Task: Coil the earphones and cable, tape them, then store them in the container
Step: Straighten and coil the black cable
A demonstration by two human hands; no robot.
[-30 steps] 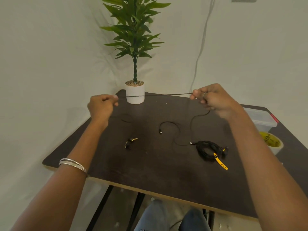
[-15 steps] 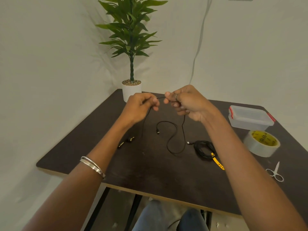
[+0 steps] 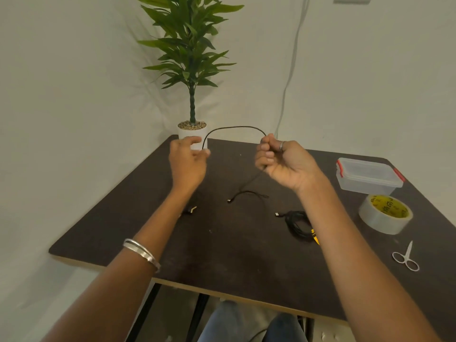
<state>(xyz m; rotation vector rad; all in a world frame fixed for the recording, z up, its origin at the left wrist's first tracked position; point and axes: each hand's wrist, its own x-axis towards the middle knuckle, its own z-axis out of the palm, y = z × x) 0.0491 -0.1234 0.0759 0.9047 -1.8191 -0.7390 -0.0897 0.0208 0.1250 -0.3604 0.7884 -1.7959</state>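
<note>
Head camera gives me the thin black cable (image 3: pixel 235 128) arching in the air between both hands above the dark table (image 3: pixel 222 245). My right hand (image 3: pixel 283 164) is clenched around it, fingers curled, and the cable drops from that fist to the tabletop, ending in a small plug (image 3: pixel 229 200). My left hand (image 3: pixel 188 161) pinches the other side of the arch between thumb and fingertips, I think, though the contact is small and blurred. A second black cable bundle (image 3: pixel 297 224) lies coiled on the table under my right forearm. Earphones (image 3: pixel 190 210) sit near my left wrist. At the right edge stand the closed clear container (image 3: pixel 369 176), the tape roll (image 3: pixel 385 213) and the scissors (image 3: pixel 406 257). A potted plant (image 3: pixel 192 70) stands at the far corner.
</note>
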